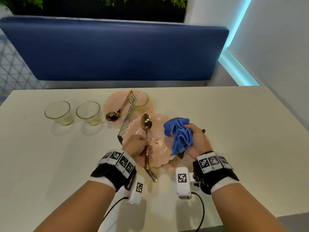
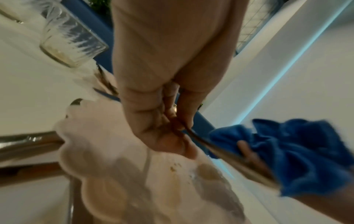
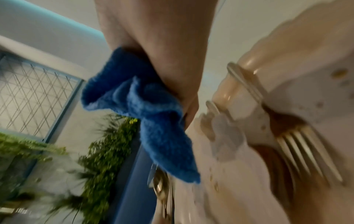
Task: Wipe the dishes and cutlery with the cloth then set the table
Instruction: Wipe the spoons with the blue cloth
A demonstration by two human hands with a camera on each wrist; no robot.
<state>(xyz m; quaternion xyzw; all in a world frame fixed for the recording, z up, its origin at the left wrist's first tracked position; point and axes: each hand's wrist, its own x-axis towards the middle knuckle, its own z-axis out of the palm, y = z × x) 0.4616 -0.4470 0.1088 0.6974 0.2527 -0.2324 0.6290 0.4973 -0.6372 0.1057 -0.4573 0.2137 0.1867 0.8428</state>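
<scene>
My left hand point(image 1: 136, 146) pinches the handle of a gold spoon point(image 1: 146, 124), its bowl pointing away beyond my knuckles, above a crumb-speckled pink plate point(image 1: 150, 131) on the desk point(image 1: 50, 156). Just to its right, my right hand point(image 1: 197, 141) clutches a crumpled blue cloth point(image 1: 179, 135), apart from the spoon. A gold fork point(image 1: 175, 159) lies under that hand on the plate's near rim.

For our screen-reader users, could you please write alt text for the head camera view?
Over a pink plate, the left hand holds a gold spoon by its handle while the right hand grips a bunched blue cloth. Two empty glasses stand to the left on the white table.
</scene>
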